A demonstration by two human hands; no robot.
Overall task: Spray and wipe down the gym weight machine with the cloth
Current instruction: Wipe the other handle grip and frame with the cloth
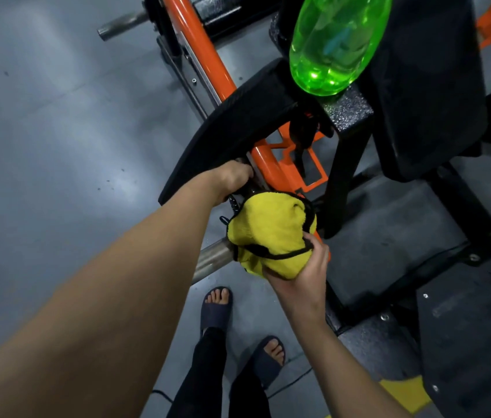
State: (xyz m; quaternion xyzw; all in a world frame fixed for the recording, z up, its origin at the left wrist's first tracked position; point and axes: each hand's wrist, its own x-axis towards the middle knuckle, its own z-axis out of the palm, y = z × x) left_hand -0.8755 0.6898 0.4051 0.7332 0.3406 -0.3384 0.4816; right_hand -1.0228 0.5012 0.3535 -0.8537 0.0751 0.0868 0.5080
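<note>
R hand (298,274) grips cloth (268,230), L hand (232,178) grips machine (205,55)

The green spray bottle (339,43) is cut by the far edge, fingertips of the left hand (232,178) vanish under the black pad (223,131), and the yellow cloth (271,230) hides the steel bar's (212,257) end.

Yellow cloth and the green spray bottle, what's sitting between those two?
In the head view, the machine's orange frame and a black knob lie between the yellow cloth and the green spray bottle.
</note>
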